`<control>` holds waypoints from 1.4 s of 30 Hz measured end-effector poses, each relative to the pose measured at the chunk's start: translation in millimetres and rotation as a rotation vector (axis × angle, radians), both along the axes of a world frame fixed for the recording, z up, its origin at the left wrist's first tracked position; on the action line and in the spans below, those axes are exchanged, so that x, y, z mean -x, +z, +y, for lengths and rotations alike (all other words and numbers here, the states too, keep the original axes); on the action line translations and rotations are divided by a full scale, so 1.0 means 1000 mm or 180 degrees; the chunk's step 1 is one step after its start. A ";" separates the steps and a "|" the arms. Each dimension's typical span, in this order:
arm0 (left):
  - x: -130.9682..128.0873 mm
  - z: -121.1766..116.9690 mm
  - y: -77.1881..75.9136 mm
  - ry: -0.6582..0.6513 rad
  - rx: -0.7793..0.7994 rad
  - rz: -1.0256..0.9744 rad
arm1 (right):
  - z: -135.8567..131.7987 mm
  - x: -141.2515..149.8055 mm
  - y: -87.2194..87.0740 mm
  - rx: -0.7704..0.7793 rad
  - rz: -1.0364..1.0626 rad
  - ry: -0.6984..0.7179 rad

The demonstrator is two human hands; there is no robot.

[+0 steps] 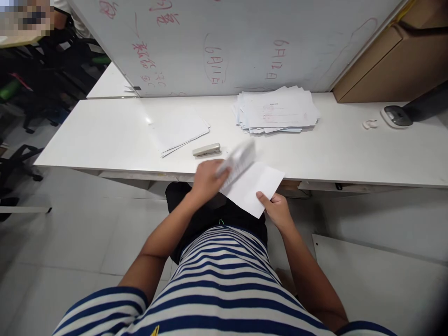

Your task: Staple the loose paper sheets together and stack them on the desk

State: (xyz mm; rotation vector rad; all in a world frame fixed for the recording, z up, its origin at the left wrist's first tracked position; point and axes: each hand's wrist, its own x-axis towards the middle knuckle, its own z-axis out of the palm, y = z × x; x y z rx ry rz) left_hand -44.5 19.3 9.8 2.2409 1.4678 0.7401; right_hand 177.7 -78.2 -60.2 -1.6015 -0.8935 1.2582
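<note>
Both hands are on sheets of paper [252, 192] at the desk's front edge, partly over my lap. My right hand [278, 210] pinches the near right edge, thumb on top. My left hand [212, 177] grips a lifted, curled part of the sheets on the left; that part is smeared by motion, and printed lines show on it. Just beyond the left hand lies a grey stapler [207, 150], touched by neither hand. A thin pile of white sheets [182, 133] rests to its left. Behind the held paper is a thick, uneven stack of papers [280, 109].
A whiteboard [245, 46] with red writing rises along the back of the white desk [350, 154]. At the right stand a cardboard box [381, 65], a black and white device [396, 116] and a small white item [370, 124]. Office chairs [31, 163] are on the left.
</note>
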 end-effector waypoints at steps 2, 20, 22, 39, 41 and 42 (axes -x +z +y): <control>0.019 0.013 0.007 0.0777 0.0005 -0.0500 | -0.002 -0.006 -0.002 -0.0007 0.0088 -0.0109; -0.023 -0.041 -0.005 -0.1498 0.0580 0.0963 | 0.007 0.001 0.003 -0.0199 0.1170 -0.0150; -0.020 -0.038 -0.002 -0.1511 0.0610 0.0959 | 0.006 0.002 -0.001 -0.0244 0.1017 -0.0307; 0.030 0.112 -0.025 0.0661 0.0126 0.0169 | 0.022 -0.020 0.013 -0.0027 0.0845 -0.0650; 0.031 0.113 -0.027 0.0602 0.0261 0.0180 | 0.027 -0.022 0.015 -0.0016 0.0757 -0.0590; 0.032 0.113 -0.028 0.0544 0.0278 0.0182 | 0.029 -0.022 0.015 -0.0016 0.0707 -0.0544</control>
